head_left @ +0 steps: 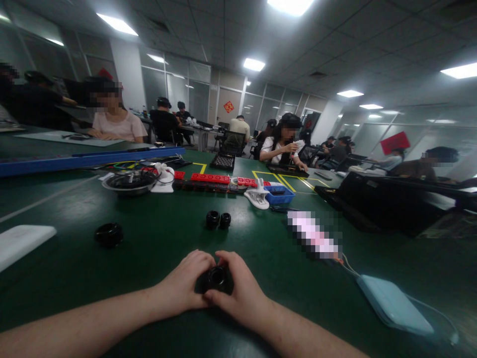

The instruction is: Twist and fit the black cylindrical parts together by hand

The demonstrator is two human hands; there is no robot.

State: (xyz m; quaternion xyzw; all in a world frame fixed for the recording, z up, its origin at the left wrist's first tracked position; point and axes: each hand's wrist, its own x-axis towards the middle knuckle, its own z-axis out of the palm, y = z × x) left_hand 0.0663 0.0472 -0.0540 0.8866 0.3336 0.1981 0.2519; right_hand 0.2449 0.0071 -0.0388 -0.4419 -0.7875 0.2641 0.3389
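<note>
Both of my hands are wrapped around one small black ring-shaped part [216, 277] on the green table [156, 248]. My left hand [184, 286] grips it from the left, and my right hand [242, 293] from the right. Only the part's top with its round opening shows between my fingers. Two similar small black parts [218, 220] stand side by side a little farther out. A wider black ring [109, 233] lies off to the left.
A pale blue flat device [395, 304] with a cable lies at right. A white slab [20, 242] sits at the left edge. Farther back are a black dish [129, 182], red blocks [210, 178], a blue tray [279, 195] and a black case [372, 204]. Other people sit at tables beyond.
</note>
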